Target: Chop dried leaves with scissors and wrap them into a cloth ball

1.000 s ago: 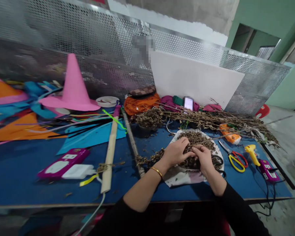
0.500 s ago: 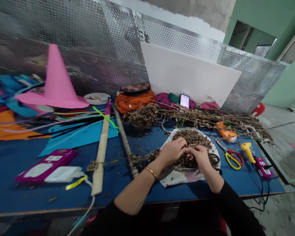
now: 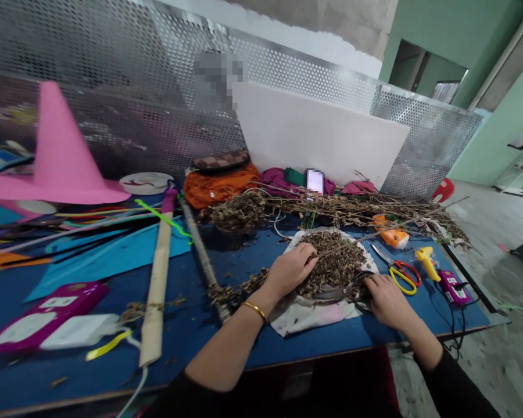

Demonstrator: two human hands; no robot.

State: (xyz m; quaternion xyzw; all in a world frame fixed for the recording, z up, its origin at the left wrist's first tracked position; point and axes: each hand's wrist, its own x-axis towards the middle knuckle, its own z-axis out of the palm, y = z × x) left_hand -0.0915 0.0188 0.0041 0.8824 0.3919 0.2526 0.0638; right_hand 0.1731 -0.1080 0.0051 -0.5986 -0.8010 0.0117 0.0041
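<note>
My left hand (image 3: 294,268) is closed around a long, thin dried plant stem (image 3: 366,237). The stem points up to the right, across a heap of brown dried plant bits (image 3: 331,264) on a white cloth (image 3: 292,319). At the cloth's right edge, my right hand (image 3: 390,302) has its fingers curled onto the black handles of a pair of scissors (image 3: 361,283). Their blades cannot be made out against the heap. A dried leafy sprig (image 3: 250,284) lies left of my left wrist.
Scissors with red and yellow handles (image 3: 403,276), a yellow glue gun (image 3: 426,261) and a purple power strip (image 3: 454,288) lie to the right. Dried stalks (image 3: 357,209) line the back. Leftward are a bamboo stick (image 3: 156,290), a grey rod (image 3: 204,261) and a pink hat (image 3: 63,151).
My right hand has left the stem and moved right and down to the black scissors handles. My left hand still holds the stem. The whole view has shifted slightly to the right.
</note>
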